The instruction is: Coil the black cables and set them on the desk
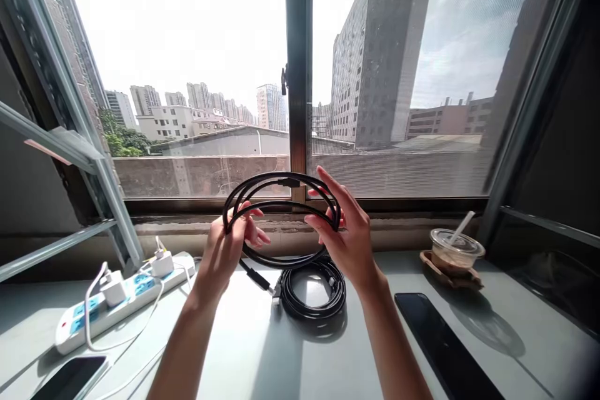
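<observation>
Raised above the white table, a black cable (276, 204) hangs in loose loops between my two hands. My left hand (229, 240) grips the left side of the loops between thumb and fingers. On the right side, my right hand (344, 225) holds the loops in the crook of the thumb, its index finger stretched upward. One dark plug (288, 182) shows inside the upper loops; another connector (259, 278) dangles below my left hand. Under the loops, a second black cable (313, 312) lies coiled on the table, with a metal-tipped plug (276, 297) at its left.
A white power strip (126, 300) with chargers and white cords lies at left, near a phone (70, 378). At right are a black phone (445, 344) and a lidded drink cup (454, 250) in a brown holder. A window frame (300, 75) stands behind.
</observation>
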Demonstrator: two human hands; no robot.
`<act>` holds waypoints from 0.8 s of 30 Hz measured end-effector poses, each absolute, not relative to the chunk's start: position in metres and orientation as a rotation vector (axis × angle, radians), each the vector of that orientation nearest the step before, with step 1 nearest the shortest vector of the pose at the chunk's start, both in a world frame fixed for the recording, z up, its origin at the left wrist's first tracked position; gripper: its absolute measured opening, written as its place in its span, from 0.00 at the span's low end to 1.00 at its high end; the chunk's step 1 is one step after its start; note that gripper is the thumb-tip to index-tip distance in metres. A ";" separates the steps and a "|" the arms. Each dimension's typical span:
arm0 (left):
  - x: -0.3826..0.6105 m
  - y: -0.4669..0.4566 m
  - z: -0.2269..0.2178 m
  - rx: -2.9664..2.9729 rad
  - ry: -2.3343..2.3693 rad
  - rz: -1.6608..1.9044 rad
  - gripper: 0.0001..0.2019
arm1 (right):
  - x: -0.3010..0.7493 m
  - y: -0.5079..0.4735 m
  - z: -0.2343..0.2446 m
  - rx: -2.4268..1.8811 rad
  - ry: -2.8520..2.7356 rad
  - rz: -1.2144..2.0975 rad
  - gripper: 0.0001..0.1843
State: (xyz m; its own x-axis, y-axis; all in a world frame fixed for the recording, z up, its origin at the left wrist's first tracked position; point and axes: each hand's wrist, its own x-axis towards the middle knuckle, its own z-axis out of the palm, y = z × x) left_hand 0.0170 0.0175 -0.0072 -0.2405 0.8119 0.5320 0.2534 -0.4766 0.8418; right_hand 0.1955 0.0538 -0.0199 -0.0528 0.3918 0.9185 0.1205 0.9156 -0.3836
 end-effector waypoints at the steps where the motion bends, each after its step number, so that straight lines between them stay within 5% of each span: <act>1: 0.018 0.017 -0.007 1.582 1.231 1.828 0.11 | 0.195 0.054 -0.020 -0.390 -1.636 0.231 0.29; 9: 0.025 0.014 -0.006 1.460 1.052 1.774 0.20 | 0.191 0.059 -0.020 -0.361 -1.567 0.301 0.18; 19: 0.040 0.013 -0.008 1.432 0.904 1.596 0.33 | 0.198 0.053 -0.012 -0.484 -1.592 0.043 0.17; 24: 0.045 0.014 -0.008 1.364 0.885 1.592 0.27 | 0.200 0.056 -0.014 -0.610 -1.599 0.036 0.14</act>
State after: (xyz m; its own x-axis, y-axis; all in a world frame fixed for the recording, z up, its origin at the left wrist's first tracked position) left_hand 0.0452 0.0144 -0.0083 -0.0560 0.9170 0.3949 -0.1483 -0.3988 0.9050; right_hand 0.2004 0.0561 -0.0136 0.0047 0.4004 0.9163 0.3584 0.8548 -0.3754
